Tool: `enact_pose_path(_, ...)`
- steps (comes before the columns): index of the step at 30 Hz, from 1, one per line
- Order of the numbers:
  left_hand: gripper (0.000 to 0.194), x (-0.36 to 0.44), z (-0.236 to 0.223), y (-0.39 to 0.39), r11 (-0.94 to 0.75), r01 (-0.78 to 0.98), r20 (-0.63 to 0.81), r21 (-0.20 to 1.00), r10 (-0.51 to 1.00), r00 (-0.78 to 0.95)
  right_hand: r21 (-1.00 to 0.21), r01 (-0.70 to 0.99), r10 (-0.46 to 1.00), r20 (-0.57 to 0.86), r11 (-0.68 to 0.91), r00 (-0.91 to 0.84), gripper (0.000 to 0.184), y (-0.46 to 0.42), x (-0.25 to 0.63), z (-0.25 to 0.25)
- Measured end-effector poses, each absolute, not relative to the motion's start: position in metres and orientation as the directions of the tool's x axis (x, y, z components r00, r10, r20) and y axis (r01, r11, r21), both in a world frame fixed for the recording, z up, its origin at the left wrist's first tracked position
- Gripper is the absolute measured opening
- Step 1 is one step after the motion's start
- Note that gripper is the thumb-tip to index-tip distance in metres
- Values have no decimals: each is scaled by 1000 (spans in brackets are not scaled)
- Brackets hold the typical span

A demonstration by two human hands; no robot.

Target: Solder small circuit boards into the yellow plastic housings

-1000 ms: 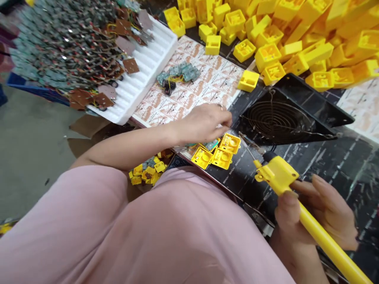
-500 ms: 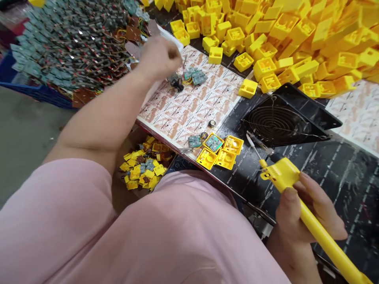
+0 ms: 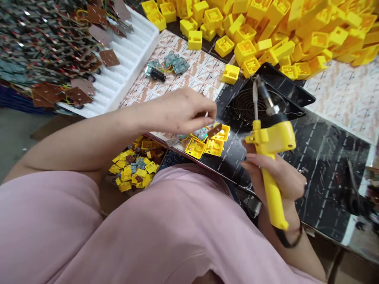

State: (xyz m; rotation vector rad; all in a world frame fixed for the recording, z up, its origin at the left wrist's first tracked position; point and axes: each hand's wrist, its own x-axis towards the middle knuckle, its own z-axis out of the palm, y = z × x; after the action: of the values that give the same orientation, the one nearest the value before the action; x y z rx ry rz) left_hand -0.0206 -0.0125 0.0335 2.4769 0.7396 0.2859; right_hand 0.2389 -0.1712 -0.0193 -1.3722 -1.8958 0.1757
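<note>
Mid-frame, the left hand [image 3: 189, 112] is pinching a brown board [image 3: 215, 131] in curled fingers, contact blurring, and partly hiding the cases [image 3: 214, 148]; right of centre, the right hand [image 3: 282, 177] is gripping a gun [image 3: 275, 136]; upper left, boards [image 3: 44, 39] are running off-frame

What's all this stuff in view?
Bench: one, black, centre
Patterned sheeting: two areas, whitish, on bench
Yellow housings: many, yellow, far side
Stacked boards: many, greenish and brown, upper left
Foam tray: one, white, under some boards
Loose boards: several, greenish, on sheeting
Open cases: at least three, yellow, near edge
Fan: one, black, on bench
Lower parts: many, mostly yellow, below bench
Blurred clutter: uncountable, dark, right edge
Brown piece: one, brown, above open cases
Soldering-style tool: one, yellow, before fan
Garment: one, pink, bottom
Left hand: one, bare, holding brown piece
Right hand: one, bare, gripping tool
</note>
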Motion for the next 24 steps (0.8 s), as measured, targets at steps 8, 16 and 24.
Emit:
enact_pose_path(8, 34, -4, 28, -64, -894, 419, 261, 161, 448, 855, -475, 688, 743, 655, 548, -139, 41, -154, 210, -28)
enact_pose_path(16, 40, -5, -31, -111, -45, 33, 13, 998, 764, 646, -256, 780, 518, 850, 570, -100, 60, -172, 215, -35)
enact_pose_path(24, 31, 25, -28, -109, -485, -93, 459, 870, 723, 516, -371, 741, 595, 802, 559, -48, 60, -195, 205, -30)
